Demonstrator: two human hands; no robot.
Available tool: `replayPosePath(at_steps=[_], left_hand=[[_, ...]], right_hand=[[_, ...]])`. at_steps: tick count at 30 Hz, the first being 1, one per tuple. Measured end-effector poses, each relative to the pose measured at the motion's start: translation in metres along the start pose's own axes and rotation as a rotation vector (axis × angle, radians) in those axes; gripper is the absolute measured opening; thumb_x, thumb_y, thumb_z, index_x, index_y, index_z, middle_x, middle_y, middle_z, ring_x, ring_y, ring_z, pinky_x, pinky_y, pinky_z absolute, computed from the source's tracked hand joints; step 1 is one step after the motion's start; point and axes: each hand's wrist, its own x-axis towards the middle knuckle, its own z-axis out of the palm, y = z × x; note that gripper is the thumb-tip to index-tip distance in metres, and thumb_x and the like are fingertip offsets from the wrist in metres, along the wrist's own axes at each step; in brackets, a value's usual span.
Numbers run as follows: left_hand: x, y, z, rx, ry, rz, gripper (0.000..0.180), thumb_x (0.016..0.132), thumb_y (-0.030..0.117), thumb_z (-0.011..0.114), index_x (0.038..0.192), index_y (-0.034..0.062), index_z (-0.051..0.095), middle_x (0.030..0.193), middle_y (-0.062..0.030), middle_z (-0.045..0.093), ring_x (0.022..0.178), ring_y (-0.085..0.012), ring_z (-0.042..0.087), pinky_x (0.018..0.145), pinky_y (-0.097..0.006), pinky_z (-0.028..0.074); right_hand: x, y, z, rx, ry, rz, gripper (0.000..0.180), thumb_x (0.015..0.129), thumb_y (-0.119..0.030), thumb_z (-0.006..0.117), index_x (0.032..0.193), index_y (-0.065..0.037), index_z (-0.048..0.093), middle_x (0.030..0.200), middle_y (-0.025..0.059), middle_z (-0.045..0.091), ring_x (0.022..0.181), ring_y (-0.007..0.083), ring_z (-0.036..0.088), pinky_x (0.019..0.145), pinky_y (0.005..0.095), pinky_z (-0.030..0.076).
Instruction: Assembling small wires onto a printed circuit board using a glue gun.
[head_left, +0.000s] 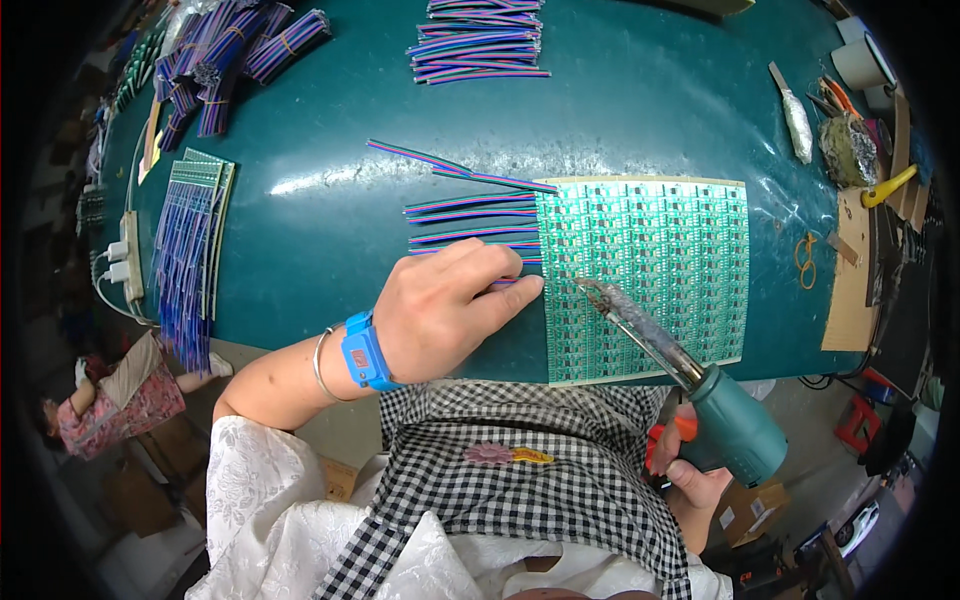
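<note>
A green circuit board panel (645, 280) lies flat on the table in front of me. At its left edge my left hand (440, 300) is closed in a pinch on a short multicoloured ribbon wire (500, 284), most of it hidden by my fingers. Several similar ribbon wires (470, 208) stick out leftward from the same edge, one lying crosswise at the top. My right hand (695, 485) grips a green soldering gun (740, 425) with a red trigger. Its dark tip (585, 286) is over the panel, right of my left fingertips; contact with the panel cannot be made out.
Stacked ribbon wires (478, 45) lie at the far middle, with bundles (235, 50) at the far left. Wired panels (193, 240) lie at left beside a power strip (128, 260). At right are cardboard (848, 290), rubber bands (804, 262) and a foil-wrapped tool (797, 125). Another person (115, 405) is at lower left.
</note>
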Motion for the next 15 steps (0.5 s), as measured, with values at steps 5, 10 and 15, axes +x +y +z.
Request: replayPosePath(at_steps=[5,10,15], left_hand=[[0.000,0.001,0.006,0.003,0.018,-0.040,0.036,0.067,-0.005,0.073,0.103,0.0006,0.074,0.090,-0.0088,0.065,0.072,-0.0232,0.063,0.059,-0.034,0.052],[-0.002,0.000,0.007,-0.018,0.027,-0.054,0.039,0.064,-0.007,0.075,0.103,-0.0002,0.074,0.090,-0.0096,0.064,0.072,-0.0238,0.063,0.060,-0.035,0.052],[-0.004,0.000,0.007,-0.044,0.025,-0.077,0.040,0.064,-0.009,0.075,0.103,-0.0007,0.074,0.091,-0.0103,0.064,0.073,-0.0244,0.064,0.060,-0.035,0.053]], right_hand=[[-0.001,0.002,0.005,-0.007,0.006,0.072,0.072,0.072,-0.013,0.087,0.132,0.009,0.051,0.077,0.0100,0.058,0.056,0.0186,0.056,0.050,0.0330,0.049],[0.005,0.001,0.014,-0.036,0.026,0.081,0.067,0.074,-0.014,0.086,0.128,0.007,0.052,0.075,0.0102,0.057,0.057,0.0186,0.056,0.051,0.0328,0.049],[0.008,0.004,0.017,-0.106,0.039,0.056,0.062,0.075,-0.015,0.086,0.123,0.007,0.053,0.072,0.0094,0.055,0.056,0.0183,0.055,0.051,0.0331,0.049]])
